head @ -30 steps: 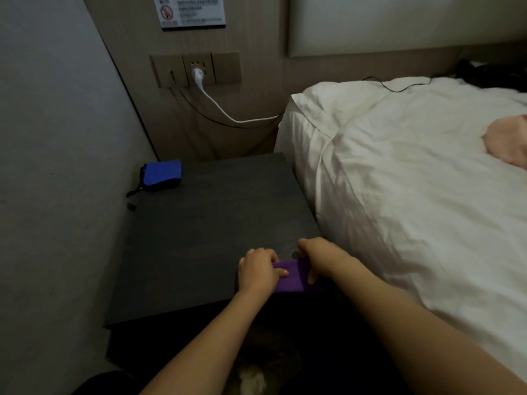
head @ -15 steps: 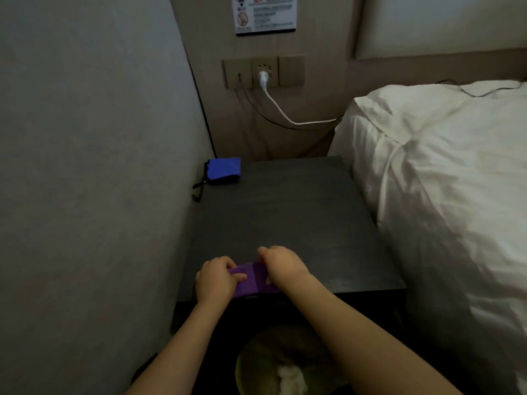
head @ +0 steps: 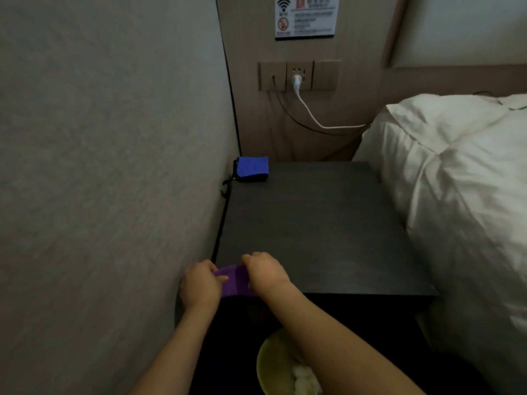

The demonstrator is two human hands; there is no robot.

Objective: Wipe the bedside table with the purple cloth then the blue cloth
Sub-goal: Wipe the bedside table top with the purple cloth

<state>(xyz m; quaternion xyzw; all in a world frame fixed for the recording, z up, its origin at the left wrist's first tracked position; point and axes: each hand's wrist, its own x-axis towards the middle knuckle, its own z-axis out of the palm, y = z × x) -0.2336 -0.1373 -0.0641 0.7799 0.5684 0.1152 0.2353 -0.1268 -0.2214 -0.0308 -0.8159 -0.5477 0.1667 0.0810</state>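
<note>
The dark bedside table (head: 319, 223) stands between a grey wall and the bed. A folded purple cloth (head: 235, 282) lies on the table's near left corner, at the front edge. My left hand (head: 201, 286) grips its left end and my right hand (head: 266, 273) presses down on its right end, so much of the cloth is covered. A folded blue cloth (head: 252, 168) with a dark strap rests at the far left corner against the wall, well away from both hands.
The grey wall (head: 114, 166) runs close along the table's left side. A bed with white bedding (head: 462, 195) borders the right. A white charger cable (head: 316, 121) hangs from the wall socket behind. A yellowish bin (head: 281, 366) sits below the table front.
Both hands have slid the purple cloth along the front edge from the near right corner to the near left corner. The view has turned left with them. The blue cloth stayed put.
</note>
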